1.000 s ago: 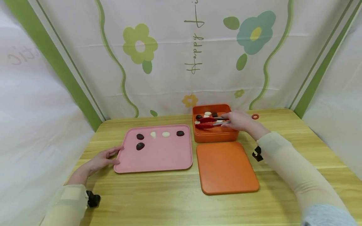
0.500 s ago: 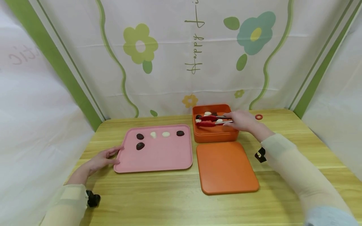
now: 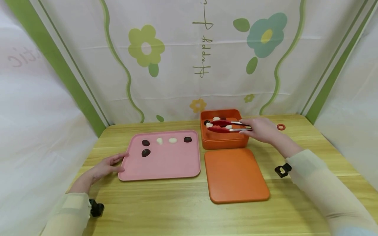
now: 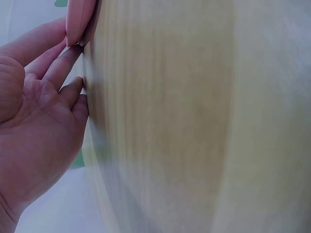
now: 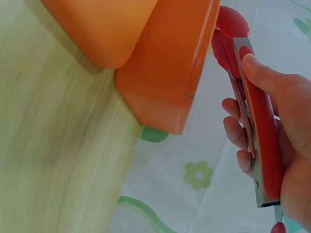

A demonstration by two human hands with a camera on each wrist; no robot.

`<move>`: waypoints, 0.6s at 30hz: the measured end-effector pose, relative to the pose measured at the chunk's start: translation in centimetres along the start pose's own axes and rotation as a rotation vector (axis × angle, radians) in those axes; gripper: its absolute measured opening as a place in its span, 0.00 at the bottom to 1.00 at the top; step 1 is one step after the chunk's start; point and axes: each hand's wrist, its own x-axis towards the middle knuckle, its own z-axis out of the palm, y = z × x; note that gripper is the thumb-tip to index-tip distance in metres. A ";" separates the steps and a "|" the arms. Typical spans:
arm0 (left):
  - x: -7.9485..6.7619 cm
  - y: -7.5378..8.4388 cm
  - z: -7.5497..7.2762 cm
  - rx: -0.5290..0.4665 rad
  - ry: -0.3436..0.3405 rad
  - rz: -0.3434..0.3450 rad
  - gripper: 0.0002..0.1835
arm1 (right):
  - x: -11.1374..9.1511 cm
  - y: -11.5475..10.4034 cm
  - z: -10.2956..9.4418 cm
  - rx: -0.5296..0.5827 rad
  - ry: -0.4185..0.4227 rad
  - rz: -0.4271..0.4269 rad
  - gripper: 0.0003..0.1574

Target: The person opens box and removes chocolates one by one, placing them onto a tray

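My left hand pinches the left edge of a pink tray, with the thumb at the rim, in the head view. The tray carries dark chocolates and white chocolates. My right hand grips red-tipped metal tongs over an orange box. A white chocolate shows between the tong tips, which are a little apart. Inside the box lie more dark and white pieces, partly covered by the tongs. In the right wrist view the fingers wrap the tongs' red handle beside the box wall.
An orange lid lies flat in front of the box, right of the tray. At the tongs' rear end, near my right wrist, is a red ring. A printed flower curtain hangs behind the wooden table.
My right hand and the tongs have shifted right over the box, and the white piece at the tips has moved along with them. My left hand and the tray have stayed put.
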 end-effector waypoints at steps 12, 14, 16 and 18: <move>-0.1 0.0 0.0 0.016 0.006 0.005 0.40 | -0.9 -2.0 -0.7 0.013 0.043 -0.012 0.32; -0.1 0.0 0.0 0.005 0.004 0.002 0.40 | -0.8 -2.5 -0.7 0.018 0.039 -0.017 0.32; -0.1 0.0 0.0 -0.004 0.003 -0.001 0.40 | -0.7 -3.1 -0.8 0.018 0.041 -0.030 0.31; -0.1 0.0 0.0 -0.014 0.001 -0.006 0.40 | -0.5 -3.6 -0.8 0.022 0.045 -0.046 0.31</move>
